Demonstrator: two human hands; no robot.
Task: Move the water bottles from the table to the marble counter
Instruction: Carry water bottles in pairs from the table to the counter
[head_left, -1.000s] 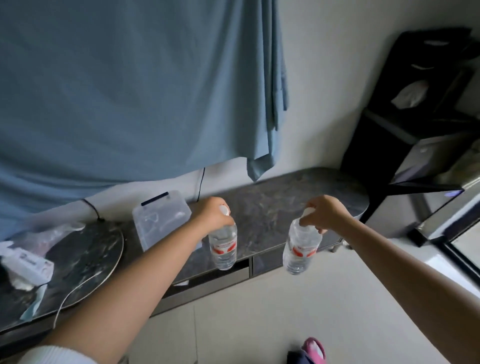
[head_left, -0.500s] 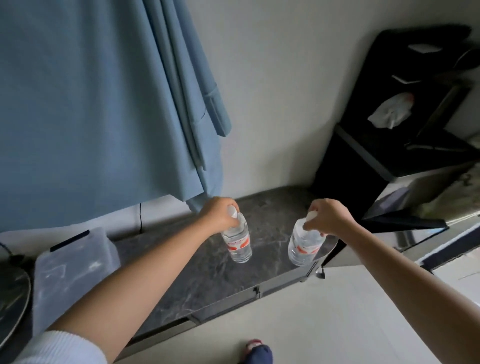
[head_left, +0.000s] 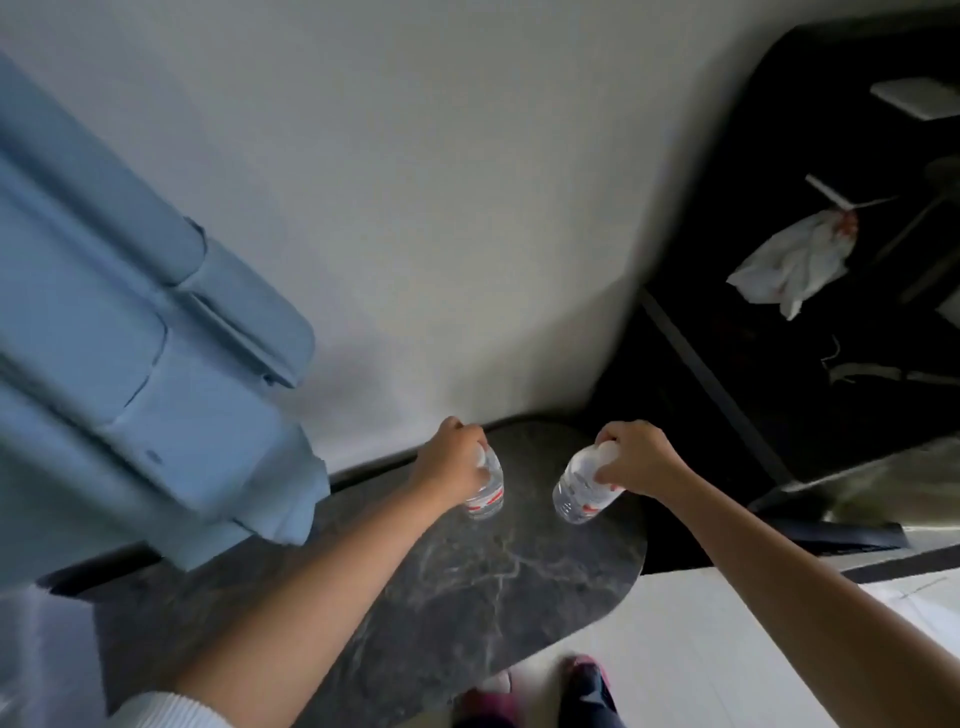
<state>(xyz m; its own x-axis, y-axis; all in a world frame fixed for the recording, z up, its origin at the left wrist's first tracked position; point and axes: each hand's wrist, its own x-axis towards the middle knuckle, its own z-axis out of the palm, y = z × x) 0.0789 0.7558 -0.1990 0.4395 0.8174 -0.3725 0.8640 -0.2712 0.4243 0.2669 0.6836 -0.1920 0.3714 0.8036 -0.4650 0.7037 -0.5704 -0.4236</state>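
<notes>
**A:** What have the hands got hold of?

**B:** One bottle each. The left hand is curled tight over the cap end of a small clear plastic water bottle with a red-and-white label; the fingers wrap the neck so the cap barely shows. The right hand is closed the same way round the top of a second clear plastic water bottle with a red label.

**A:** And where do the bottles sit?

**B:** Both are over the dark grey veined marble counter, toward its far rounded end, at about twelve o'clock from the middle of the slab. The left-hand bottle is close to upright. The right-hand one tilts, its base swung toward seven o'clock. Whether either base touches the stone I cannot tell; the picture is blurred there.

**A:** How do they lie to each other?

**B:** Side by side, apart, with bare marble between them; the second is at three o'clock from the first.

**A:** Anything round about?

**B:** A blue fabric curtain hangs at nine o'clock from the bottles, its lower corner draped on the counter. A black shelving unit stands at two o'clock with a crumpled white plastic bag in it. At six o'clock, two shoes on pale floor.
</notes>
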